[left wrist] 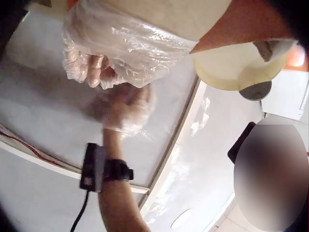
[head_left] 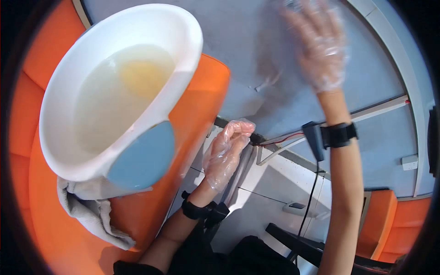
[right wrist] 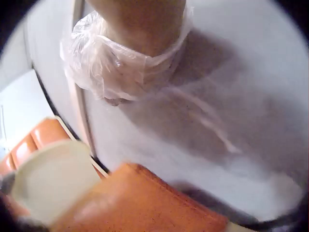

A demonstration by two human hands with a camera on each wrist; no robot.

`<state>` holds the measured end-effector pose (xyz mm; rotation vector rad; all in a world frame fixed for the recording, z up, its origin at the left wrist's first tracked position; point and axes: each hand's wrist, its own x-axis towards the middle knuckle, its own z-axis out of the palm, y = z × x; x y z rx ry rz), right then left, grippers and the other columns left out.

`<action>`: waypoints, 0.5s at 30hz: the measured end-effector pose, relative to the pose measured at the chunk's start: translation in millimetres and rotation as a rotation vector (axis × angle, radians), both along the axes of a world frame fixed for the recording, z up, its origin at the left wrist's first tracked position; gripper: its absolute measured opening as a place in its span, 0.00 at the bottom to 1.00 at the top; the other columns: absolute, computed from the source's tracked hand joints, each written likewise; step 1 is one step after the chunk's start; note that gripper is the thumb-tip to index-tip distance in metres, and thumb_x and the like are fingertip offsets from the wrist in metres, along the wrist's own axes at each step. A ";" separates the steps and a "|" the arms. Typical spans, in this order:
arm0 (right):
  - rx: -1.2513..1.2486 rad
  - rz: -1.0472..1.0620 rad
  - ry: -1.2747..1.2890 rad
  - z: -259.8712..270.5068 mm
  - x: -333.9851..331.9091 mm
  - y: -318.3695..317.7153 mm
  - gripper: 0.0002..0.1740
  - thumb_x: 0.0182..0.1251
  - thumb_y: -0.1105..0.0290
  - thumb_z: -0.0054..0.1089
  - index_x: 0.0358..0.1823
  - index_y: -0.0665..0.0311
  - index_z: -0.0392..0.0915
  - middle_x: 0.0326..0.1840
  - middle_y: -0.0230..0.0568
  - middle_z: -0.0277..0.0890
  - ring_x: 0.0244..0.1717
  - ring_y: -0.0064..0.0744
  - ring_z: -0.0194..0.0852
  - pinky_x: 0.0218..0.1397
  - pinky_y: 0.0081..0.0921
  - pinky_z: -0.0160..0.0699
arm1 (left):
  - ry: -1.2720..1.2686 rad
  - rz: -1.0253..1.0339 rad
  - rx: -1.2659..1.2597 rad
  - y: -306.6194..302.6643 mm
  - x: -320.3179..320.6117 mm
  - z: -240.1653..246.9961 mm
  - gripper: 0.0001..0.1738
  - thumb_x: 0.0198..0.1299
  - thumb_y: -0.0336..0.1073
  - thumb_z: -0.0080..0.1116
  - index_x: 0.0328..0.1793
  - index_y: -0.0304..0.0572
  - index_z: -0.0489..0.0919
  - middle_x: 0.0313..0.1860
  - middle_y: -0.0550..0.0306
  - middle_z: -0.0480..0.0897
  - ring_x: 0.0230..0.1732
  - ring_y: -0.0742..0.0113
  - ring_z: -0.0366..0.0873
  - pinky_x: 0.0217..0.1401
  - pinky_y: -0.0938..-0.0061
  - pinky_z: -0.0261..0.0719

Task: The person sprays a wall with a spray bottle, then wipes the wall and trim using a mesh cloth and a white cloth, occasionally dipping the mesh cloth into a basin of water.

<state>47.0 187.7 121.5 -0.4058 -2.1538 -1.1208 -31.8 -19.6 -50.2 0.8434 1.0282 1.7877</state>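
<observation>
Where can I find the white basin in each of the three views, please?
Head: the white basin fills the upper left, on the orange seat.
Left wrist: the basin is at the upper right edge.
Right wrist: the basin lies lower left, blurred.
Shared landmark: the gloved right hand, flat on the grey panel, shows in all three.
</observation>
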 end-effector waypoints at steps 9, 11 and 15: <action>-0.570 0.109 -0.568 -194.8 70.2 3.6 0.24 0.66 0.68 0.57 0.65 0.56 0.76 0.72 0.32 0.70 0.76 0.35 0.62 0.80 0.34 0.62 | -0.027 0.098 -0.128 4.8 -9.5 13.6 0.12 0.67 0.26 0.53 0.54 0.32 0.79 0.55 0.55 0.80 0.59 0.70 0.77 0.67 0.75 0.72; -0.542 0.118 -0.486 -169.4 70.0 -0.5 0.25 0.66 0.69 0.58 0.66 0.53 0.76 0.72 0.30 0.69 0.76 0.35 0.62 0.81 0.34 0.61 | -0.012 0.089 -0.127 3.3 -8.2 4.0 0.15 0.64 0.28 0.55 0.56 0.33 0.78 0.54 0.55 0.80 0.59 0.68 0.76 0.66 0.74 0.72; -0.293 0.105 -0.133 -74.9 73.5 7.8 0.28 0.62 0.73 0.59 0.65 0.44 0.78 0.76 0.27 0.67 0.79 0.38 0.57 0.83 0.40 0.53 | 0.025 0.036 -0.114 10.3 -0.7 -4.7 0.11 0.67 0.26 0.53 0.53 0.33 0.79 0.54 0.57 0.79 0.58 0.70 0.76 0.66 0.75 0.72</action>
